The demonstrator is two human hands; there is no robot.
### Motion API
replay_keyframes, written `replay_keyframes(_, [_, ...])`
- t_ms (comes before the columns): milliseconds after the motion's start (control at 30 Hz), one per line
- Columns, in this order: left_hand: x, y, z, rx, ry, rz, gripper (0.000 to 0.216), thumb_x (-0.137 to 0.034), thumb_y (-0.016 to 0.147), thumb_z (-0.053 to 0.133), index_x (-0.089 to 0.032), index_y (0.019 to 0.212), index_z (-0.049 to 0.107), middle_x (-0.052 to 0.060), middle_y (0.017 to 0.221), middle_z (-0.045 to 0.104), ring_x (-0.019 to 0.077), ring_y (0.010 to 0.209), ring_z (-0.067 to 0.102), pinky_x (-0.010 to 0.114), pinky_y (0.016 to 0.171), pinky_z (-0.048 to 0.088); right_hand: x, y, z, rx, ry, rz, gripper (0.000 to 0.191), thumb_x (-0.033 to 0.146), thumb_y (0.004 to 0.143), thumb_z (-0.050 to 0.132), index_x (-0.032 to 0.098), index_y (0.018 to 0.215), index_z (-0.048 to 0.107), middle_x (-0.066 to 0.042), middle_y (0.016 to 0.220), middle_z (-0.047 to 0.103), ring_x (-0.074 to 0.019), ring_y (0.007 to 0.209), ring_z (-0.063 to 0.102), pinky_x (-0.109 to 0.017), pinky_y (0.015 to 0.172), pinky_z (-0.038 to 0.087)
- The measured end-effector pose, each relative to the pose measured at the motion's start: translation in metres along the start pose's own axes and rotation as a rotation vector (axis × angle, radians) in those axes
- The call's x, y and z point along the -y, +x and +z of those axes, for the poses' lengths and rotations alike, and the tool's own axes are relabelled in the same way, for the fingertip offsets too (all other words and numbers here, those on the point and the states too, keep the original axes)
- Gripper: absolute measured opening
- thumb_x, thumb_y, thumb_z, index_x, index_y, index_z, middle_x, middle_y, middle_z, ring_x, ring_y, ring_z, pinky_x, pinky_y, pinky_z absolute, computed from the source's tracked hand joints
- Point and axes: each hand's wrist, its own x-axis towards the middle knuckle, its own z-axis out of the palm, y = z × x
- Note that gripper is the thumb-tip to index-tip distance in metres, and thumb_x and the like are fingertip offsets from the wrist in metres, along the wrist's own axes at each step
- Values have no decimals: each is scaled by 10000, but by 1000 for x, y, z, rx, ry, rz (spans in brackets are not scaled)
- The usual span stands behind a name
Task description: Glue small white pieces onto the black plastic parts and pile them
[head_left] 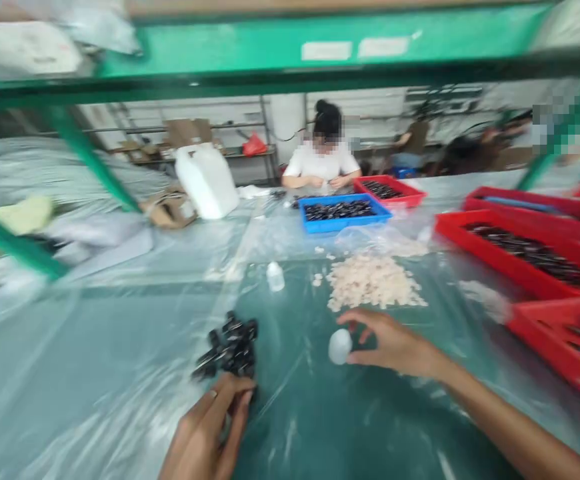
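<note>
A small pile of shiny black parts (235, 350) lies on the plastic-covered table. At its near edge my left hand (210, 427) has thumb and fingers closed in a pinch on one black part, mostly hidden by the fingers. Further right, my right hand (395, 345) holds a round, translucent white piece (340, 347) between thumb and curled fingers, above the table. Beyond the black pile stands a small whitish bottle-shaped piece (275, 277). A heap of small cream-coloured pieces (373, 281) lies just past my right hand. Motion blur softens the details.
Red trays (520, 250) holding dark parts line the right side. A blue tray (315, 227) stands ahead, before a seated person (323, 157). At the back left are a white jug (207, 180) and stacked plastic sheeting. A green shelf beam (240, 50) spans overhead.
</note>
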Motion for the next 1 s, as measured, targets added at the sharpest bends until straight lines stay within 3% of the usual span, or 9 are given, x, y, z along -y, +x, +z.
replay_keyframes(133, [2,-54,-5,17,141,-151,122,-283,1049,480,-253,1113,579,69,1009,694,207,864,739,294,728,600,-6,12,19,90,85,22,335,467,897,692,228,1118,611,-85,1174,651,-260,967,669,-380,812,550])
replay_keyframes(267, [-4,-62,11,8,272,-181,226,-244,1050,470,-189,1244,571,160,1191,653,311,1079,693,448,844,607,1,13,25,153,157,18,344,504,883,733,257,1092,617,-87,1233,646,-310,1157,626,-376,897,538])
replay_keyframes(400, [0,-36,18,111,349,-112,321,-88,999,541,-172,1304,591,127,1249,661,315,1127,660,522,899,581,7,16,21,187,259,8,340,521,900,731,276,1105,615,-65,1274,615,-289,1156,636,-339,885,555])
replay_keyframes(500, [6,-15,17,199,344,-49,222,-157,965,665,-165,1187,660,69,1174,696,257,1062,688,480,898,582,4,16,19,199,356,-22,327,518,932,700,299,1154,603,-49,1254,611,-265,1096,655,-335,873,565])
replay_keyframes(600, [4,3,14,231,271,-25,99,-179,964,675,-148,1057,689,49,1082,711,237,1000,697,472,889,575,-5,12,18,203,463,-46,307,510,971,651,325,1207,584,-44,1215,617,-269,1114,638,-345,850,580])
replay_keyframes(733, [-13,36,13,217,23,-1,176,-100,1008,553,-191,1108,666,61,1101,690,216,958,684,365,795,563,-11,6,14,200,569,-51,322,488,977,649,334,1255,593,-52,1273,601,-269,1146,621,-373,868,592])
replay_keyframes(833, [-24,70,22,175,-208,9,167,-145,1029,552,-226,1127,660,36,1009,707,171,839,678,269,708,524,-9,4,7,158,593,-72,344,468,950,689,331,1258,618,-48,1263,620,-260,1110,636,-343,827,581])
replay_keyframes(1000, [-28,113,45,101,-477,21,159,-208,1011,609,-220,1106,736,17,853,697,147,670,654,245,618,524,-3,-7,-4,-63,435,-113,337,325,942,690,391,1261,603,17,1265,624,-208,1101,634,-308,875,535])
